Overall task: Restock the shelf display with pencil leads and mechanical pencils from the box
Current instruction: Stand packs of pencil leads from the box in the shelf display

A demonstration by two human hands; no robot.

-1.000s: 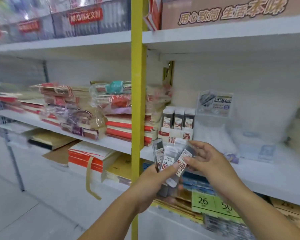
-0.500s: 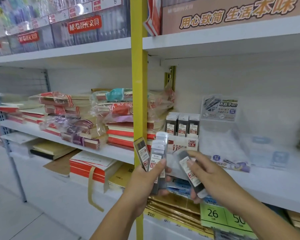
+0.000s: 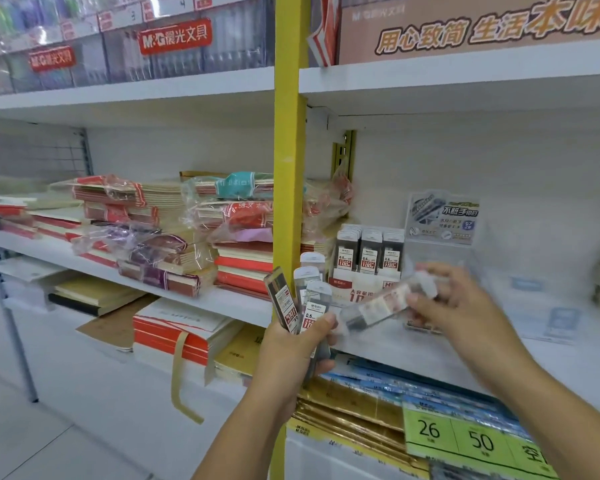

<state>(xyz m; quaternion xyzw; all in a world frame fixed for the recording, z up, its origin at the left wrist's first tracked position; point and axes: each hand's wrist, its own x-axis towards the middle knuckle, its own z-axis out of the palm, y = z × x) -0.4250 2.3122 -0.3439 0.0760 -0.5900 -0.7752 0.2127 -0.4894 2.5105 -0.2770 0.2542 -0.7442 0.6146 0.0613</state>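
Left hand [image 3: 291, 344], right hand [image 3: 465, 306] bare; forearms bare to frame edge.

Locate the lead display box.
Head view, right of centre: the display box stands on the shelf, right of the yellow post, behind the packs in the left hand.

At centre frame, a person's left hand [image 3: 291, 348] grips a fan of pencil lead packs [image 3: 307, 303] in front of a yellow shelf post [image 3: 286, 150]. The right hand [image 3: 465, 306], right of centre, pinches a single pack [image 3: 381, 308], blurred and lying nearly level. Behind it, a display box [image 3: 357, 284] holds more packs upright. Wrapped notebooks [image 3: 146, 237] fill the shelf at left.
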